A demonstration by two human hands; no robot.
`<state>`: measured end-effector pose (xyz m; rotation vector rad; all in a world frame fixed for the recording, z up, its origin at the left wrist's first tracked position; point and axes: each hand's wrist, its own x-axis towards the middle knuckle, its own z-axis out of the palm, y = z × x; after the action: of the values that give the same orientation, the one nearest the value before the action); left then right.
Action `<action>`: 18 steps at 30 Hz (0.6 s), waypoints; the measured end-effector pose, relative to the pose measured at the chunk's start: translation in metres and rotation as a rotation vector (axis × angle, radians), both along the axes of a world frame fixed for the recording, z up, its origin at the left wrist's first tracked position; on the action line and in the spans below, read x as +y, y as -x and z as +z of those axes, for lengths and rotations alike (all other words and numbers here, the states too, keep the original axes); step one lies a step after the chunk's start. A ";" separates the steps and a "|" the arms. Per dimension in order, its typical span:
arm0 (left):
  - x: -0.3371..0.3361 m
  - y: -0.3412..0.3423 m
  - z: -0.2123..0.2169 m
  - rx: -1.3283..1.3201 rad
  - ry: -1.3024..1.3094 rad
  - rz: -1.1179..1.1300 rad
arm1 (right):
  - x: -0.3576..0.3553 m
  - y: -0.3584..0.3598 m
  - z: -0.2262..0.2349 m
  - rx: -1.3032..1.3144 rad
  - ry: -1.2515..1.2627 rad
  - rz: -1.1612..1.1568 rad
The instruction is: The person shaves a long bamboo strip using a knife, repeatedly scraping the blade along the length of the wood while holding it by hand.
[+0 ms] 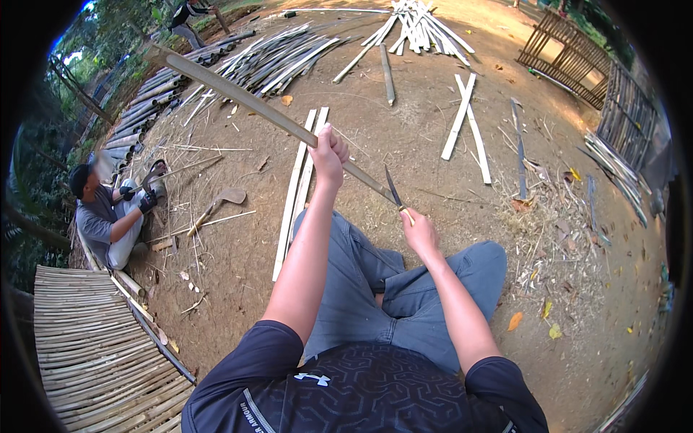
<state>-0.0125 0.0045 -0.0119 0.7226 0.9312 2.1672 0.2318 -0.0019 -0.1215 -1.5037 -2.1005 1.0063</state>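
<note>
My left hand (330, 154) is closed round a long bamboo strip (238, 94), which slants from the upper left down towards my right hand. In my right hand (420, 234), the fingers are wrapped round the handle of a knife (393, 185). Its dark, pointed blade angles up and lies across the lower end of the strip; whether the edge touches it I cannot tell. Both hands are in front of my crossed legs. Two pale split bamboo strips (292, 206) lie on the ground beside my left forearm.
At the left, another person (108, 216) sits working with gloved hands. A machete (216, 206) lies nearby. A bamboo slat platform (101, 346) is lower left. Piles of strips (278, 61) and pale slats (422, 32) lie ahead. Crossed slats (462, 119) and shavings (556, 252) are at the right.
</note>
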 end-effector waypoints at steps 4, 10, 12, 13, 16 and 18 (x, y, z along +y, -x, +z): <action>0.007 -0.004 0.000 -0.001 0.005 -0.018 | 0.029 -0.020 -0.063 -0.104 0.078 -0.051; 0.000 -0.002 0.002 0.020 -0.003 -0.026 | 0.030 -0.035 -0.096 -0.026 0.135 -0.031; 0.002 -0.006 0.004 0.031 0.005 -0.037 | 0.035 -0.036 -0.109 0.041 0.177 -0.064; 0.005 -0.011 0.006 0.041 0.017 -0.042 | 0.038 -0.038 -0.115 0.075 0.195 -0.083; 0.004 -0.012 0.006 0.058 0.035 -0.037 | 0.035 -0.035 -0.113 0.150 0.157 -0.048; 0.000 -0.010 0.005 0.058 0.038 -0.028 | 0.024 -0.031 -0.102 0.118 0.024 -0.049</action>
<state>-0.0027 0.0048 -0.0073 0.7797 0.9832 2.1083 0.2633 0.0224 -0.2237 -1.4624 -1.9679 1.0780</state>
